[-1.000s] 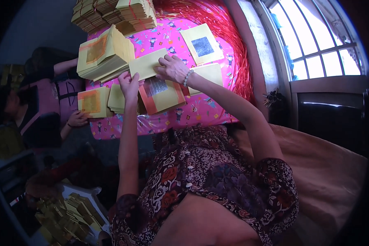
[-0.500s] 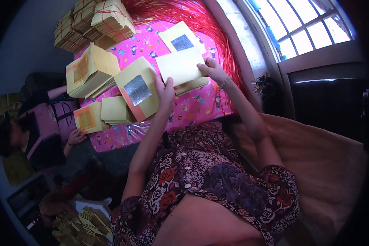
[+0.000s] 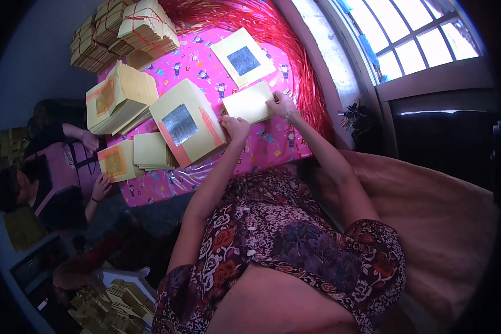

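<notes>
Right hand (image 3: 284,104) closed on the right end of the pale paper (image 3: 247,104); left hand (image 3: 237,128) curled at its near left corner, with no telling whether clamped on it.

Along the near side of the pink-covered table (image 3: 261,147): first the yellow stack with a silver square (image 3: 188,123), just left of the left hand; then the smaller pale paper, toward the table's right edge. Leftward from the right hand, away and rightward from the left; long axis left to right, right end slanting toward the far edge; right hand nearer.
</notes>
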Action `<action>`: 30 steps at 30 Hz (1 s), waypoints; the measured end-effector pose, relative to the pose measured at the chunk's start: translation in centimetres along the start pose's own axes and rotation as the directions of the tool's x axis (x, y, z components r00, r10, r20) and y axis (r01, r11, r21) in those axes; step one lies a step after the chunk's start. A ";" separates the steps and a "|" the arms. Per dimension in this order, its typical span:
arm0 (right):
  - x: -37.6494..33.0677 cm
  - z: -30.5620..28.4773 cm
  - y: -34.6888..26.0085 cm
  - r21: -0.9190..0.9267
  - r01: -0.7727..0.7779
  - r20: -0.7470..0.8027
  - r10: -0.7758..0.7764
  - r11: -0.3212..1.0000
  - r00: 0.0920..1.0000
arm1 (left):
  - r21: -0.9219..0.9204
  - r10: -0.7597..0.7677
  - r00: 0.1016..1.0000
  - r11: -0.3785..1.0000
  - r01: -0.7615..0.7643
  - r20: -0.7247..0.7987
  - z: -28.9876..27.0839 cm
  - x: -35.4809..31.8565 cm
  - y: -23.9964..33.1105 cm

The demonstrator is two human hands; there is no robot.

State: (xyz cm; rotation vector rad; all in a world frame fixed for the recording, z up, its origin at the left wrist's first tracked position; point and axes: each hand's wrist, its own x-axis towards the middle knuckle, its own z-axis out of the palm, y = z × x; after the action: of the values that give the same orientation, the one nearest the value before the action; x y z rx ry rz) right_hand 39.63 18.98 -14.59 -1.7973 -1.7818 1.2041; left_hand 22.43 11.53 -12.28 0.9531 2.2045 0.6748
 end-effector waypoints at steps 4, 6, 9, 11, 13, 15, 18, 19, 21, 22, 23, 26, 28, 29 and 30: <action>-0.1 0.2 0.1 0.011 -0.007 -0.016 0.007 1.000 1.000 | 0.020 -0.062 0.997 0.998 0.061 0.046 0.3 0.8 -0.5; -0.3 0.3 0.0 -0.014 0.017 -0.032 -0.017 1.000 0.999 | 0.038 -0.076 0.996 0.997 0.074 0.051 0.5 1.2 -0.9; -0.3 0.3 0.2 -0.039 0.063 -0.049 -0.065 0.997 0.997 | 0.051 -0.116 0.993 0.992 0.114 0.035 1.0 1.7 -0.9; -0.3 0.1 0.2 -0.037 0.087 -0.048 -0.088 0.996 0.995 | 0.047 -0.144 0.989 0.989 0.143 0.012 1.3 1.9 -1.2; -0.3 -0.3 0.0 -0.042 0.076 0.016 -0.075 0.996 0.997 | -0.105 -0.105 0.994 0.989 0.108 0.033 1.5 2.3 -2.1; -0.2 -0.4 -0.6 -0.065 0.086 0.021 -0.085 0.994 0.996 | -0.120 -0.085 0.996 0.989 0.086 0.014 1.9 2.7 -3.3; -0.2 -0.4 -0.7 -0.121 0.090 0.010 -0.089 0.989 0.996 | -0.147 -0.053 0.998 0.988 0.048 -0.036 2.2 2.3 -3.3; -0.1 -0.5 -0.7 -0.154 0.088 0.000 -0.089 0.984 0.996 | -0.160 -0.046 0.996 0.987 0.034 -0.074 2.3 1.9 -3.0; -0.3 -0.2 -0.9 -0.178 0.075 -0.026 -0.080 0.981 0.996 | -0.081 0.065 0.992 0.994 -0.075 -0.109 2.4 0.9 -2.7; -0.4 0.0 -1.1 -0.201 0.062 -0.050 -0.073 0.978 0.996 | 0.001 0.178 0.975 0.984 -0.179 -0.137 2.5 0.3 -2.6; -0.5 0.1 -1.4 -0.202 0.063 -0.047 -0.074 0.977 0.996 | 0.000 0.175 0.975 0.984 -0.177 -0.138 2.3 -0.7 -2.0; -1.0 0.1 -2.3 -0.274 -0.020 -0.038 0.010 0.961 0.999 | 0.230 0.267 0.945 0.948 -0.222 -0.189 1.6 -2.6 -0.7; -1.1 0.2 -2.4 -0.299 -0.015 -0.079 -0.010 0.954 0.997 | 0.446 0.550 0.824 0.777 -0.445 -0.136 1.1 -2.7 -1.0; -1.0 0.4 -2.2 -0.287 0.016 -0.108 -0.049 0.958 0.993 | 0.469 0.606 0.795 0.713 -0.521 -0.037 0.8 -2.6 -1.3; -1.0 0.6 -2.0 -0.263 0.015 -0.140 -0.053 0.965 0.989 | 0.438 0.609 0.790 0.694 -0.571 0.067 0.9 -2.3 -1.8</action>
State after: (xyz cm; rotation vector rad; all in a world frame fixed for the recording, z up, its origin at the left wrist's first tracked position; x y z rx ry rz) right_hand 38.08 18.16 -13.13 -1.9315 -1.9499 0.8302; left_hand 23.50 8.88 -13.27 1.9653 2.1503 0.4910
